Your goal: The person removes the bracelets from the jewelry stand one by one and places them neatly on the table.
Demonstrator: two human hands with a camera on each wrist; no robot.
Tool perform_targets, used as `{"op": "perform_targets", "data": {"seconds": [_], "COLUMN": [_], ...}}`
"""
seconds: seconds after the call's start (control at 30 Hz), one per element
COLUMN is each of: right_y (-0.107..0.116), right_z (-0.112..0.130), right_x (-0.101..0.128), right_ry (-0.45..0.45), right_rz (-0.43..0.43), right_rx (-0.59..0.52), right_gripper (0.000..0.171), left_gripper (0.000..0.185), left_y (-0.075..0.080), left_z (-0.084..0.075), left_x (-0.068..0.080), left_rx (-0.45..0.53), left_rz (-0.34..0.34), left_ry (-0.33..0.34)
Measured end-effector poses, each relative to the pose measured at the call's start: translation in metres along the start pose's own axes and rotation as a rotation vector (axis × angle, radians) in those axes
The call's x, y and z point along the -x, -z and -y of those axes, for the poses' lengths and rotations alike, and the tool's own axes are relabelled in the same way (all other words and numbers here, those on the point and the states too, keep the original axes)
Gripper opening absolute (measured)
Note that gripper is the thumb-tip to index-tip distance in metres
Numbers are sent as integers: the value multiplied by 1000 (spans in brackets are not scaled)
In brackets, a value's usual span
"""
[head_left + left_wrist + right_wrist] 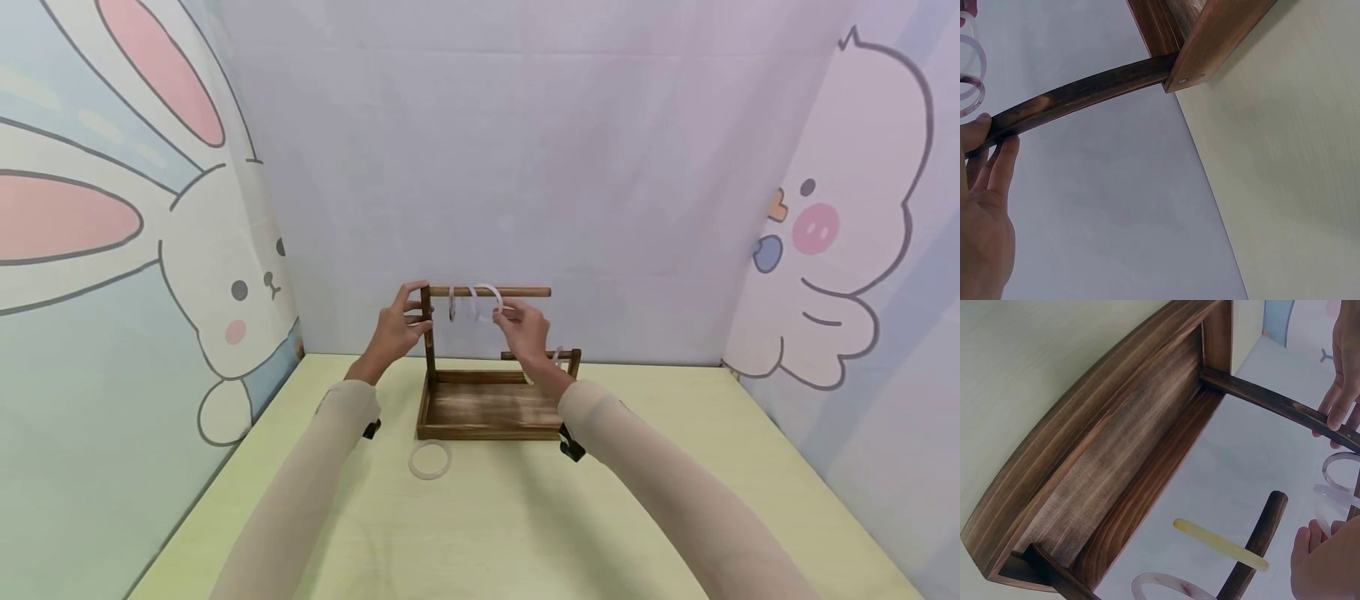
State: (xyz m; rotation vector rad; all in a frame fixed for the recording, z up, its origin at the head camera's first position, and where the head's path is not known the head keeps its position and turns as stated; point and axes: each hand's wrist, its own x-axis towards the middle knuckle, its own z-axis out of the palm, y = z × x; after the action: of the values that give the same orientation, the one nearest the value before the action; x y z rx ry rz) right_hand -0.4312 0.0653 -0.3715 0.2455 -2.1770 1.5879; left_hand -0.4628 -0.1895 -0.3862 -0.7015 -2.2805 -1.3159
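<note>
A dark wooden stand (487, 408) has a tray base, a tall upright post (429, 342) and a top bar (525, 292). My left hand (416, 312) grips the post just under the top; its fingers (997, 156) curl round the post (1085, 90). My right hand (506, 315) pinches a white bangle (489, 293) that hangs on the top bar beside another bangle (452, 304). In the right wrist view my right hand (1317, 542) sits by these bangles (1335, 492). A yellow bangle (1219, 544) and a pinkish one (1166, 584) hang on the lower bar (1263, 534).
One translucent bangle (430, 460) lies flat on the pale green table (487, 533), just in front of the stand's left corner. Cartoon-printed cloth walls (112, 250) close in the table on the left, back and right.
</note>
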Motion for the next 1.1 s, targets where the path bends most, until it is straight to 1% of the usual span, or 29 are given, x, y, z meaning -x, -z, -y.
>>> {"op": "perform_targets", "data": {"seconds": [0.27, 0.5, 0.67, 0.87, 1.1], "right_y": [8, 18, 24, 30, 36], "right_z": [-2, 0, -2, -2, -3], "right_x": [-1, -2, -1, 1, 4], "right_ry": [15, 30, 42, 30, -13], "right_rz": [-3, -10, 3, 12, 14], "right_rx": [16, 35, 51, 22, -6], "right_gripper": [32, 33, 33, 33, 32], "left_gripper": [81, 82, 83, 84, 88], "left_y": [-2, -1, -1, 1, 2], "left_z": [-1, 0, 1, 1, 1], "left_x": [-2, -3, -2, 1, 2], "left_rx": [3, -1, -12, -22, -25], "left_rz": [5, -14, -17, -16, -8], "left_ry": [-1, -24, -18, -10, -4]}}
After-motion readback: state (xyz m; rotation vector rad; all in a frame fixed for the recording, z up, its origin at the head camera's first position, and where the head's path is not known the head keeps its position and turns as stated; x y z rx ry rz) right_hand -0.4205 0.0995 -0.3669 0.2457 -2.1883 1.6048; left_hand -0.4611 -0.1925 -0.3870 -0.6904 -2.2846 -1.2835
